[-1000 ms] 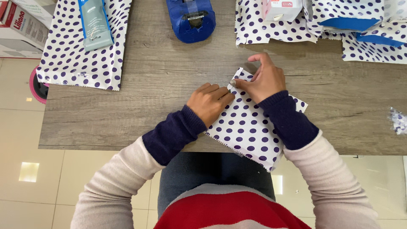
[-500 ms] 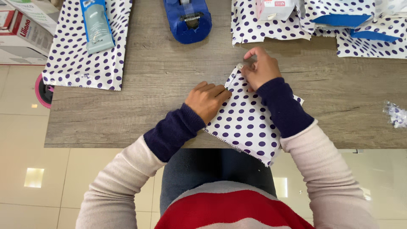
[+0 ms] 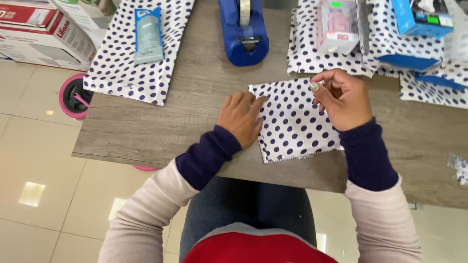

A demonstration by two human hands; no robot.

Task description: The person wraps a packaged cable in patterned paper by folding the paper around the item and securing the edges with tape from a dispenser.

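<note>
Your left fingers lie flat and together, pressing the left edge of the dotted package; your left hand covers its near-left corner. Your right fingers curl inward, thumb and forefinger pinching a small shiny bit just above the package's far-right corner; your right hand hovers there. The package, flat and roughly square, wrapped in white paper with dark blue dots, lies between your hands on the grey wood-grain bench, its long axis running from your left fingers toward your right, slightly tilted. Its near edge sits close to the bench's front edge. Beyond your fingertips stands a blue tape dispenser. Bare bench lies left of your left fingers.
</note>
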